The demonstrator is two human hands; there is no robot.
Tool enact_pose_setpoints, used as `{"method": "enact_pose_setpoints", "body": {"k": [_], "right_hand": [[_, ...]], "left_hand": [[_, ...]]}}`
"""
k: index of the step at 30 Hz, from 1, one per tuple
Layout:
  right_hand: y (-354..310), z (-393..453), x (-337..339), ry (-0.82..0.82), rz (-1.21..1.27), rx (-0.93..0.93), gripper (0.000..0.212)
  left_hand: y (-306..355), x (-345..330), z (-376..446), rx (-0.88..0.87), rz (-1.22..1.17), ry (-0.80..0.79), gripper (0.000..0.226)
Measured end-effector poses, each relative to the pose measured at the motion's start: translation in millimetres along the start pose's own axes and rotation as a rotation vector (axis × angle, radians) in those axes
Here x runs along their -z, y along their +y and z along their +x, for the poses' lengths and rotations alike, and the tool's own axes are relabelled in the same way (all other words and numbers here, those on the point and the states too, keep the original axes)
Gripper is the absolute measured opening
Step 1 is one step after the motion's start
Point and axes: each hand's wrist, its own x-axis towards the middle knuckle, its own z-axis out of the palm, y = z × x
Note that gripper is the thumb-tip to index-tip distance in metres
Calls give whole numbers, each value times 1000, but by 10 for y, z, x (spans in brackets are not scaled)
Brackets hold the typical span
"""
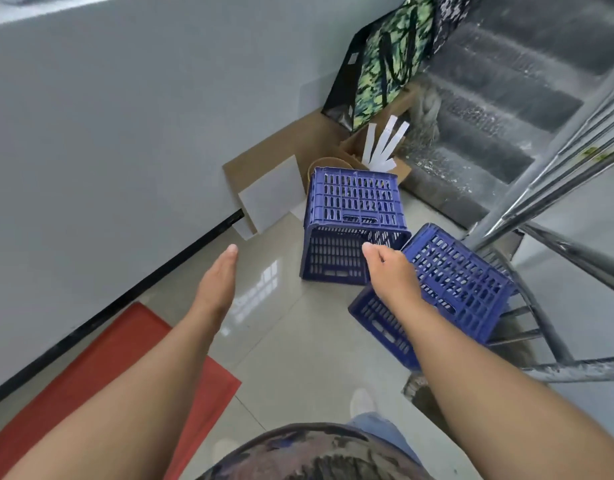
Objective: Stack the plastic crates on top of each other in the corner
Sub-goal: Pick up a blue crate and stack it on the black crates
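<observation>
- Our left hand (217,282) is stretched forward over the floor tiles (298,358) with fingers straight and together, palm turned inward, gripping nothing; we judge it is held edge-on so it can meet the side of a crate.
- Our right hand (390,268) reaches out level with it. We see only its back, so we cannot tell whether its fingers are curled, though it appears to carry nothing. It hangs above the gap between the two crates, and whether it touches either one we cannot say.
- Just ahead of both hands lies the farther blue crate (352,223), tipped on its side with its open mouth facing us, so a grip on its two side walls seems the natural hold.
- Under and to the right of the right hand sits the nearer blue crate (451,289), tilted and pressed against the metal stair railing (541,188); nothing is stacked yet.
- Beyond the farther crate, flat boards (274,195) lean on the grey wall (125,133), beside a cardboard box (378,157) holding white strips, a camouflage-print bag (385,64) and the concrete stairs (506,98).
- Below the left hand, a red mat (125,358) lies along the wall.
</observation>
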Motion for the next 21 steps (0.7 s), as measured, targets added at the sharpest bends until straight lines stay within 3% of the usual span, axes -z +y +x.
{"method": "enact_pose_setpoints", "body": {"k": [5, 13, 21], "right_hand": [[526, 431, 454, -77, 115, -54, 60], [1539, 1275, 866, -115, 92, -165, 77], [2324, 1635, 529, -250, -36, -289, 61]], "left_hand": [[53, -864, 44, 116, -7, -17, 63], [-81, -2227, 246, 273, -8, -58, 61], [-744, -2806, 542, 377, -12, -131, 61]]}}
